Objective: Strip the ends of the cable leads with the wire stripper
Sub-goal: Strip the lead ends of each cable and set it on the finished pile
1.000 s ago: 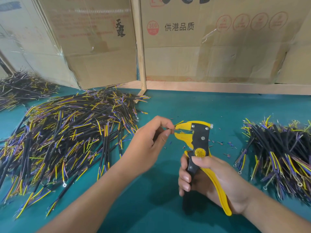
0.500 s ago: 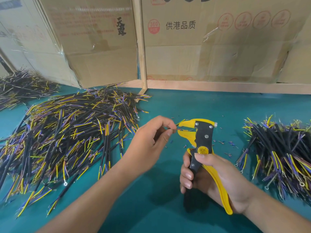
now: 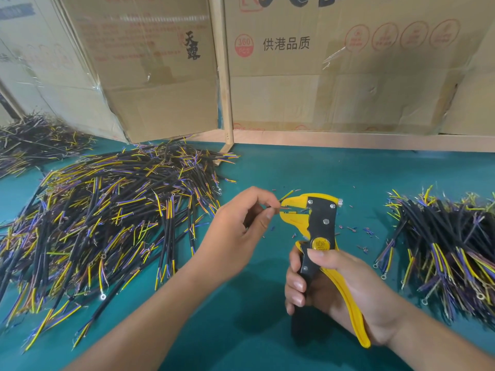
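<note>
Cardboard boxes [image 3: 334, 76] line the back of a teal table [image 3: 308, 170]. A big heap of cables [image 3: 107, 210] covers its left side, a smaller pile [image 3: 444, 250] lies at the right, and another heap [image 3: 34, 140] sits far left. The right hand [image 3: 340, 293] grips the handles of the stripper [image 3: 318, 231], held upright above the table. The left hand [image 3: 238, 231] pinches a lead [image 3: 278, 208] between thumb and forefinger, its end in the stripper's jaws; a yellow lead [image 3: 286, 195] sticks up beside it. Insulation scraps [image 3: 359, 231] dot the table near the tool.
</note>
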{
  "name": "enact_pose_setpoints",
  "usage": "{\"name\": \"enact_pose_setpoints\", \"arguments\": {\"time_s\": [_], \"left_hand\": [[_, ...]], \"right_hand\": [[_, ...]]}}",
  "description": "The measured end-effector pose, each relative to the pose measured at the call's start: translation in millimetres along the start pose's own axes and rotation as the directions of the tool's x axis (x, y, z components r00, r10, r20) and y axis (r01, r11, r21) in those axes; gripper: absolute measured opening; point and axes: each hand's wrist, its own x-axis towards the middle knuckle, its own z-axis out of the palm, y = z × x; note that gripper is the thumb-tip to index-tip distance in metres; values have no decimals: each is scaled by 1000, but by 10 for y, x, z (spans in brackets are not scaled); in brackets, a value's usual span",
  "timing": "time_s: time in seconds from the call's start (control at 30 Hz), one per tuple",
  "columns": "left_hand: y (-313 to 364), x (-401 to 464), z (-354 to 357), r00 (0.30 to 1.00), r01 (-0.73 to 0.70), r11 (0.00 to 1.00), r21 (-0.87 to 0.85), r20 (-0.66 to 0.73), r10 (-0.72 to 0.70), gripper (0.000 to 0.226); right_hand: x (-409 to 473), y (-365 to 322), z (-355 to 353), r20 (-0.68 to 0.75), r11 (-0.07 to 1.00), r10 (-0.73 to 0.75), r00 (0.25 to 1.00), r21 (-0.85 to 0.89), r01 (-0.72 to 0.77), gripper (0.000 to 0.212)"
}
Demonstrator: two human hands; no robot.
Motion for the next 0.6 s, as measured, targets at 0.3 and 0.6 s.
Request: {"name": "enact_pose_setpoints", "arguments": {"time_s": [0.3,0.6], "left_hand": [[-43,1,27,1000,10,997,-77,4,-10,11],[15,3,1,1000,-14,999,47,21,13,8]], "right_hand": [[2,-11,34,-82,1000,10,997,-27,-13,30],[-3,-7,55,-89,999,-1,996,-40,-2,38]]}}
